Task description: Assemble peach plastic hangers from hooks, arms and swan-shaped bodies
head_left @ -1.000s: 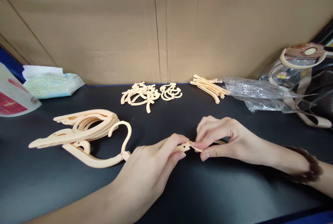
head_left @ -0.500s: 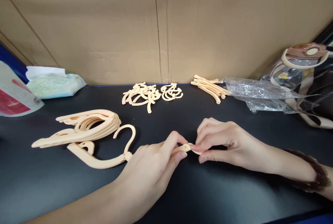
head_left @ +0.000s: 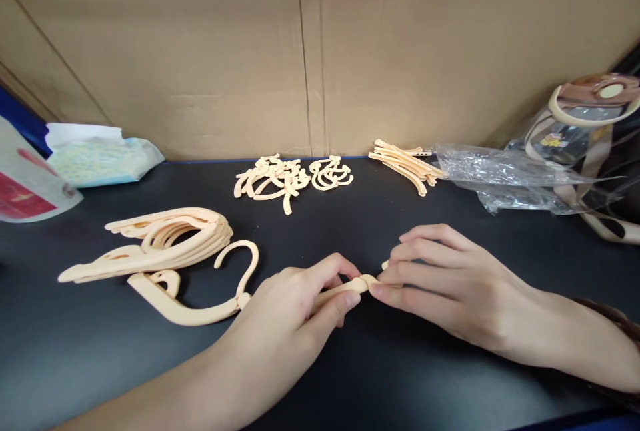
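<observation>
My left hand [head_left: 295,307] pinches the right arm of a cream plastic hanger [head_left: 200,307] that lies on the black table [head_left: 350,377], its hook [head_left: 240,261] curving up beside my wrist. My right hand [head_left: 445,284] is closed with fingers pressed over a small cream strip piece [head_left: 385,264], held against the hanger's tip [head_left: 361,282] where the two hands meet. Most of that piece is hidden under the fingers.
A stack of finished cream hangers [head_left: 160,244] lies at the left. Piles of loose hooks [head_left: 290,181] and curved strips [head_left: 407,164] sit near the cardboard wall [head_left: 320,51]. Crumpled clear plastic [head_left: 500,177] and a lidded cup [head_left: 590,117] are at right, packets [head_left: 95,157] at far left.
My right hand has flattened, fingers stretching leftward over the small piece and pressing it onto the hanger tip. The left hand keeps its grip almost unmoved.
</observation>
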{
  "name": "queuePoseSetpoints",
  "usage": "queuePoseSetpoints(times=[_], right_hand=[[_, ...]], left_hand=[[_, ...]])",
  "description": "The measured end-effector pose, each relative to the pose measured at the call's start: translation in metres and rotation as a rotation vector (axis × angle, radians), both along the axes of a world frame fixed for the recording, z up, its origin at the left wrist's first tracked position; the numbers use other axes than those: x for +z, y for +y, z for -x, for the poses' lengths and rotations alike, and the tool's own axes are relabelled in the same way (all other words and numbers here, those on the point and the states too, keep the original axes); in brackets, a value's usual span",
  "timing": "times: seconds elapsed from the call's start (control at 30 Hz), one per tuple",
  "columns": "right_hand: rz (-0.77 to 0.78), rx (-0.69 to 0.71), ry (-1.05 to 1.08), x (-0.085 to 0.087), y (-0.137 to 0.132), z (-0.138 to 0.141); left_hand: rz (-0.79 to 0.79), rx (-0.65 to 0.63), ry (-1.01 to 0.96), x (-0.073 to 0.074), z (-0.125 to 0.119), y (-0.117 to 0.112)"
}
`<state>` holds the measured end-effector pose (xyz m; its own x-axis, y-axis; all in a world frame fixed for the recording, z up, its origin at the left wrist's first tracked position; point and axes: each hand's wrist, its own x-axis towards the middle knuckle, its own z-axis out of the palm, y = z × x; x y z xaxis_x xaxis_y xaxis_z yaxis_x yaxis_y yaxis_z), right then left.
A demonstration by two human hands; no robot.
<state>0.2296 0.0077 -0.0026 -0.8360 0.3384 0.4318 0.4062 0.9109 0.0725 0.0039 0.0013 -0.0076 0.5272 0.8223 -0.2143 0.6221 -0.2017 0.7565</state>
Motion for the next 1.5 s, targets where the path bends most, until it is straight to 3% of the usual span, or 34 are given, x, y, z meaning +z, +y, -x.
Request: queuePoseSetpoints(times=[0.23, 0.37, 0.57, 0.77, 0.9, 0.97, 1.17, 1.4, 1.5], right_hand=[[-0.034, -0.113, 0.072, -0.003, 0.005, -0.004], [-0.082, -0.202, 0.092, -0.002, 0.012, -0.010], [-0.045, -0.414, 0.141, -0.011, 0.034, -0.023], [0.228, -0.288, 0.116, -0.013, 0.035, -0.017], [0.386, -0.067, -0.001, -0.007, 0.024, -0.009], [0.411, -0.030, -0.032, -0.006, 0.021, -0.008], [0.189, -0.219, -0.034, -0.014, 0.035, -0.019], [-0.011, -0.523, 0.062, -0.015, 0.042, -0.023], [0.032, -0.466, -0.008, -0.009, 0.033, -0.017]], left_hand=[[-0.213, -0.005, 0.038, -0.007, 0.002, -0.008], [-0.393, -0.080, 0.024, -0.008, 0.005, -0.010], [-0.486, -0.224, 0.061, -0.007, 0.004, -0.012], [-0.573, -0.349, 0.067, -0.012, 0.003, -0.011], [-0.597, -0.325, 0.068, -0.018, 0.007, -0.006], [-0.623, -0.288, 0.073, -0.018, 0.009, -0.003], [-0.643, -0.200, 0.093, -0.010, 0.012, 0.004], [-0.663, -0.225, 0.128, -0.011, 0.015, 0.008], [-0.657, -0.222, 0.128, -0.013, 0.015, 0.010]])
